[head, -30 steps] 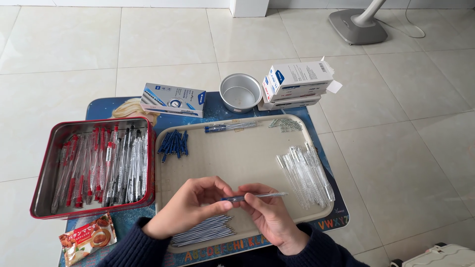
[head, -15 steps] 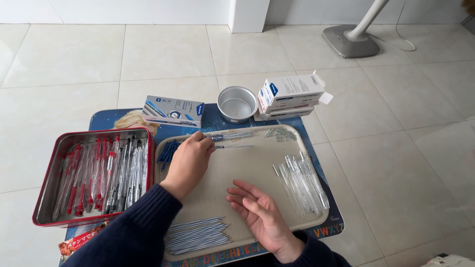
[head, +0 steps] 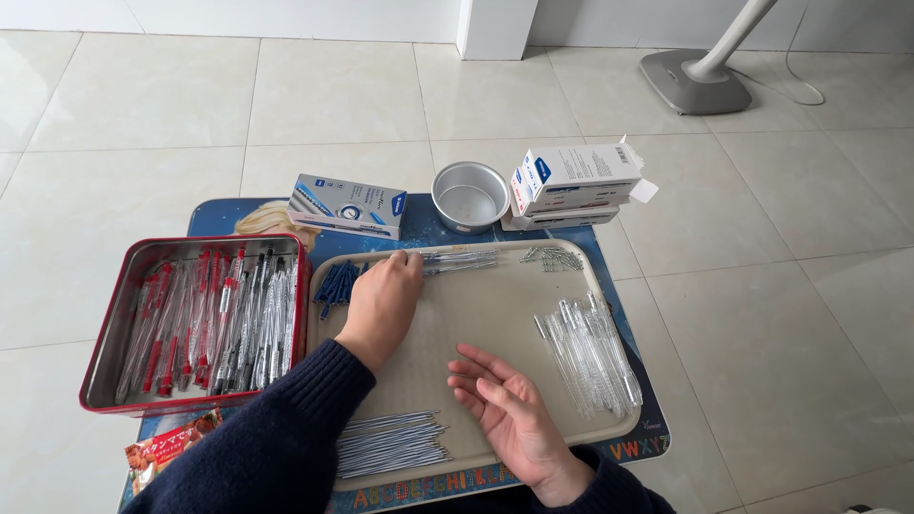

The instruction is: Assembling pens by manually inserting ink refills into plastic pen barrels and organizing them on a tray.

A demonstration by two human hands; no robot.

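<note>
My left hand (head: 381, 300) reaches across the beige tray (head: 495, 314), palm down. Its fingertips touch the near end of a row of thin grey pen parts (head: 459, 259) along the tray's far edge, and the back of the hand hides any grip. A pile of blue pen caps (head: 338, 281) lies just left of that hand. My right hand (head: 505, 405) rests palm up on the tray's near half, fingers spread and holding nothing. Clear pen barrels (head: 590, 352) lie to its right. A bundle of thin grey refills (head: 390, 443) lies at the tray's near left corner.
A red tin (head: 105, 338) full of red and black pens stands left of the tray. Behind the tray are a blue-and-white box (head: 347, 205), a metal bowl (head: 469, 195) and stacked white boxes (head: 571, 186). A snack packet (head: 167, 447) lies near left. A fan base (head: 695, 81) stands far right on the tiled floor.
Both hands held a thin pen piece together over the tray's near side. My left hand then moved to the far edge, and my right hand opened, palm up.
</note>
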